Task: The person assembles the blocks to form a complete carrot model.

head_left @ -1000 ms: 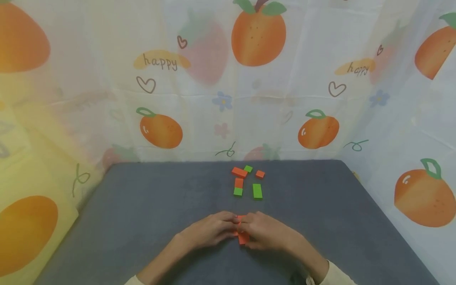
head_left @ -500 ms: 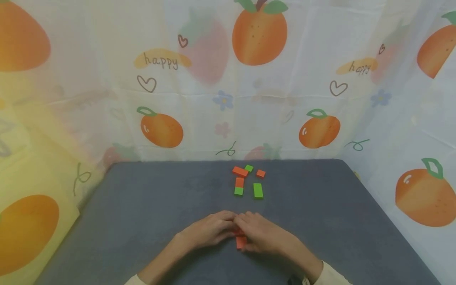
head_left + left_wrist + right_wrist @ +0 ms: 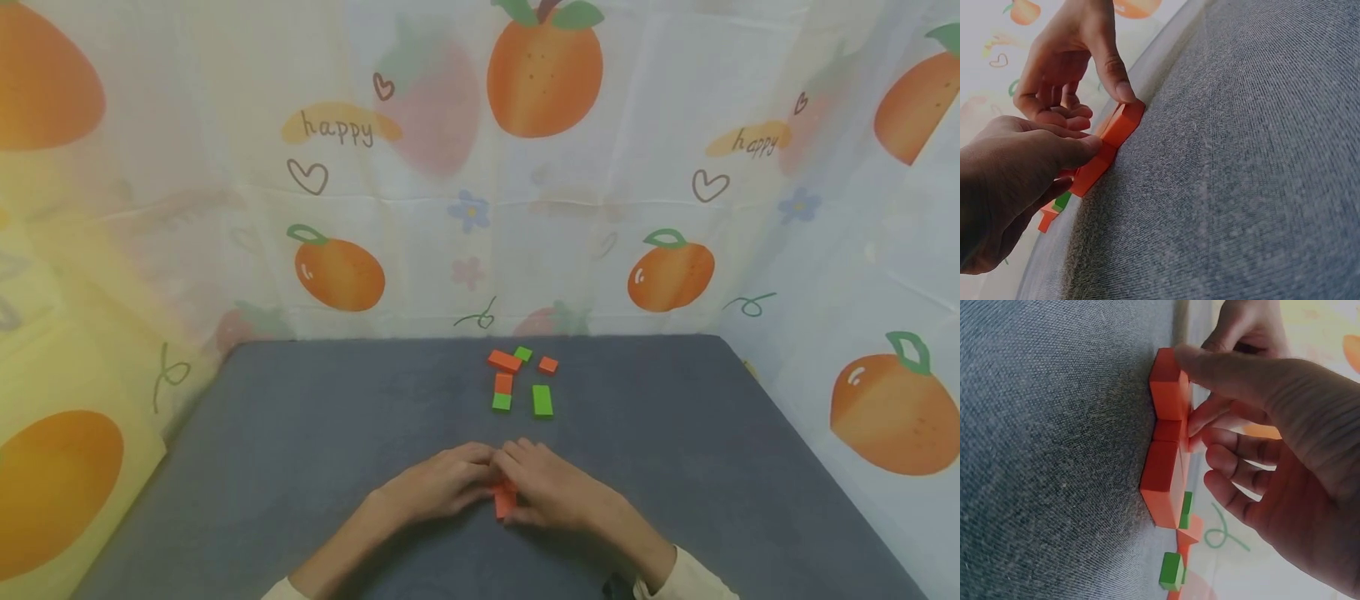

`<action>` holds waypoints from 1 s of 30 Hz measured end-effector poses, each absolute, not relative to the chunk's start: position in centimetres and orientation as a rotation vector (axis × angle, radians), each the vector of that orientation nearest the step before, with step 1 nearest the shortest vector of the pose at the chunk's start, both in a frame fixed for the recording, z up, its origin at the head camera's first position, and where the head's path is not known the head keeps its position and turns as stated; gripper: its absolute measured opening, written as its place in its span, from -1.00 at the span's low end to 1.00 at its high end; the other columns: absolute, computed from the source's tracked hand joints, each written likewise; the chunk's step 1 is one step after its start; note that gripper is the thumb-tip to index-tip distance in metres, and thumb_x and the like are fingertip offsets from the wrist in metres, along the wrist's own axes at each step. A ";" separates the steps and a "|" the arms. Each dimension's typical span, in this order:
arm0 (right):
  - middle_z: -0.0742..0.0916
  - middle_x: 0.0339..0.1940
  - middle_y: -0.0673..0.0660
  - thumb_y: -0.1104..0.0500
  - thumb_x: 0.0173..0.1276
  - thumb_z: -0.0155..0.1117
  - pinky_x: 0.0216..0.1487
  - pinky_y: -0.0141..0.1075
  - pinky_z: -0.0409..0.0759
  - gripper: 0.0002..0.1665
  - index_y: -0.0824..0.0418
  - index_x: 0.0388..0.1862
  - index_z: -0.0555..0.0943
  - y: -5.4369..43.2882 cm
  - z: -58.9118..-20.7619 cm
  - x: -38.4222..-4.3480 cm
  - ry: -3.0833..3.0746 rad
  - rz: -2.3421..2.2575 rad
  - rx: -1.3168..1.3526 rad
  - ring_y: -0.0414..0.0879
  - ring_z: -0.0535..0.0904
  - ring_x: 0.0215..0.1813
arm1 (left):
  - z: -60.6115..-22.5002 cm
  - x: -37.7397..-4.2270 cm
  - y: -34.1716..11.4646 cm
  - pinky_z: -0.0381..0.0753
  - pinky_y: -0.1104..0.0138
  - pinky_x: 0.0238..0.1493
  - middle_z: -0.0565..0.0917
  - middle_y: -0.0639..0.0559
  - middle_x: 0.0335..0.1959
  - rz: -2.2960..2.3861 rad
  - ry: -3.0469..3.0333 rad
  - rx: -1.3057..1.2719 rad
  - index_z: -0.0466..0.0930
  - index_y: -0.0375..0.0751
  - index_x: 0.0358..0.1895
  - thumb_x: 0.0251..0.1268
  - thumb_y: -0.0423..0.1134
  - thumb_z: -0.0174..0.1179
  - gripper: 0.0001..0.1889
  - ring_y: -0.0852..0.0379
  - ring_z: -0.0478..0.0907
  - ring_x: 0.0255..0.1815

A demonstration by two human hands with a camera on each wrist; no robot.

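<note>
Several orange-red blocks stand end to end in a short row between the two hands. The block nearest the person [image 3: 506, 502] shows in the head view; the rest lie hidden under the fingers. My left hand [image 3: 438, 483] pinches the row from the left, its thumb lying on a middle block [image 3: 1093, 172] in the left wrist view. From the right, my right hand [image 3: 558, 492] has its thumb on the end block [image 3: 1169, 397], with its other fingers curled round the far side. A longer block [image 3: 1163, 475] continues the row in the right wrist view.
Beyond the hands on the dark grey cloth [image 3: 315, 417] lie a green block [image 3: 542, 401], a small orange block [image 3: 548, 365], an orange bar [image 3: 505, 361] touching a small green block [image 3: 522, 354], and an orange-green pair [image 3: 502, 392]. A fruit-print curtain [image 3: 540, 233] stands behind.
The near orange-red block has turned straighter and shifted slightly left. My right fingers have moved forward over the row while the thumb has come to its near end. The left hand hardly moved.
</note>
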State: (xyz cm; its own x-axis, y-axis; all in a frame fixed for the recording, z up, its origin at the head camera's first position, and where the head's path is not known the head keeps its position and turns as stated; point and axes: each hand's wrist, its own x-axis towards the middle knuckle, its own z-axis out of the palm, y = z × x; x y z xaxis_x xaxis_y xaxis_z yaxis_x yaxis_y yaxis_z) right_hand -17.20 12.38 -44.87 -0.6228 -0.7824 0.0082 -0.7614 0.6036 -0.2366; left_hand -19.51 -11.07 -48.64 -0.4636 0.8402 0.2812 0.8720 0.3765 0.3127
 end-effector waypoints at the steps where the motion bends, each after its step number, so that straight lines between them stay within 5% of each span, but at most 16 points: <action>1: 0.55 -0.08 -0.11 -0.15 0.27 0.57 -0.02 -0.38 0.39 -0.37 0.03 0.15 0.48 12.3 -44.9 -17.2 2.728 -0.336 -1.315 -0.25 0.36 -0.07 | -48.7 -19.5 -11.1 0.67 0.28 0.31 0.70 0.07 0.12 -0.649 -2.534 -1.588 0.73 -0.11 0.13 0.50 -0.21 0.29 -0.76 0.15 0.63 0.26; 30: 0.57 -0.06 -0.09 -0.27 0.18 0.54 -0.02 -0.32 0.47 -0.34 0.03 0.06 0.49 12.5 -45.0 -17.8 2.760 -0.342 -1.379 -0.20 0.42 -0.02 | -48.8 -19.5 -11.2 0.68 0.29 0.29 0.71 0.08 0.10 -0.641 -2.525 -1.600 0.75 -0.12 0.14 0.49 -0.20 0.30 -0.75 0.16 0.63 0.23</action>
